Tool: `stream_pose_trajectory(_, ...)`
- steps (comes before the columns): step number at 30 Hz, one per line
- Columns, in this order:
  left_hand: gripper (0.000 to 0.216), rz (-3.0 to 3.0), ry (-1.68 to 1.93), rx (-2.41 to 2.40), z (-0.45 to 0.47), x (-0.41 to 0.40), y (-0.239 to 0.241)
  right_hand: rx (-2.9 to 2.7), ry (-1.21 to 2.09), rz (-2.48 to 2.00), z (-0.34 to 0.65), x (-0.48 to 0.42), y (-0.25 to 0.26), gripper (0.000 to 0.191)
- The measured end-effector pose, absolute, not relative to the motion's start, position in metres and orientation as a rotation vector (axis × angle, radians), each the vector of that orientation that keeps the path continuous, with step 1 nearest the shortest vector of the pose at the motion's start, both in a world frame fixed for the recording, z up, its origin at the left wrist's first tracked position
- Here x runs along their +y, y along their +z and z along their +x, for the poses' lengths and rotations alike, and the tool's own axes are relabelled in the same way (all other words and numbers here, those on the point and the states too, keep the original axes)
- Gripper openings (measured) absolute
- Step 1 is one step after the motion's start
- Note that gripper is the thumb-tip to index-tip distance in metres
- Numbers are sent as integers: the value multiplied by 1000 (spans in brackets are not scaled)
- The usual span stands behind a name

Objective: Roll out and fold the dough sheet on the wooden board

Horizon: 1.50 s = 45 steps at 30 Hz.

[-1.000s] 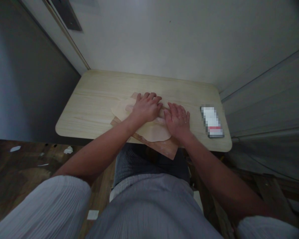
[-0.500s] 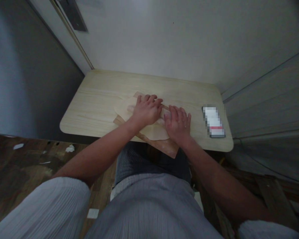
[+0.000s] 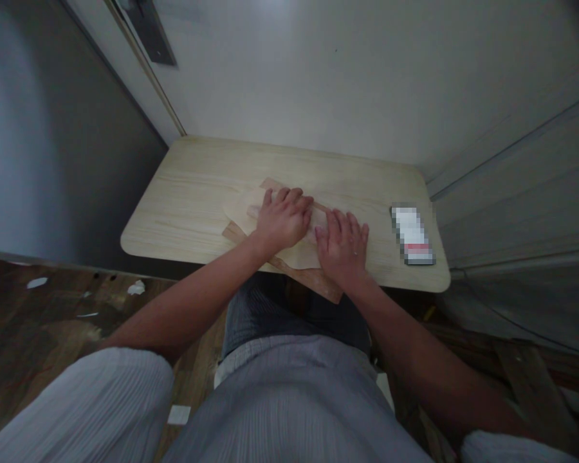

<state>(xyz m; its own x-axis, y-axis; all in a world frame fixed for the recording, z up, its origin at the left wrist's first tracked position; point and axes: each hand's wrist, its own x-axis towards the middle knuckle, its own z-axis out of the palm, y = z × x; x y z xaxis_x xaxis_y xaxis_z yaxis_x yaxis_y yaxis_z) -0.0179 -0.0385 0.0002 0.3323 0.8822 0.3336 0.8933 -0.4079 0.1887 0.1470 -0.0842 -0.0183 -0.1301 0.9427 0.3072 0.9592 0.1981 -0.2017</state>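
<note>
A pale, thin sheet that looks like rolled-out dough (image 3: 302, 256) lies across a brown board (image 3: 321, 281), which is set at a slant and juts over the table's front edge. Across the sheet runs a light-coloured rolling pin (image 3: 253, 211), mostly hidden under my hands. My left hand (image 3: 285, 217) is curled over its left part, fingers bent down on the far side. Over the right part rests my right hand (image 3: 343, 243), palm down, fingers curving forward, with a ring on one finger. A short gap separates the two hands.
The light wooden table (image 3: 197, 193) stands against a pale wall (image 3: 318, 96). A phone (image 3: 413, 235), its screen blurred, lies near the right edge. Paper scraps (image 3: 136, 287) litter the floor at left. A cable (image 3: 521, 325) runs along the right side.
Both hands stay on the rolling pin and have shifted only slightly, the right one a little toward me. The whole view has moved a touch.
</note>
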Motion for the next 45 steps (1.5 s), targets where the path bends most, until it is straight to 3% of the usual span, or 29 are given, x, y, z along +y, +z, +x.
stream_pose_trajectory(45, 49, -2549, -616, -1762, -45, -110, -7, -2218, -66, -1536, 129, -163, -26, 70)
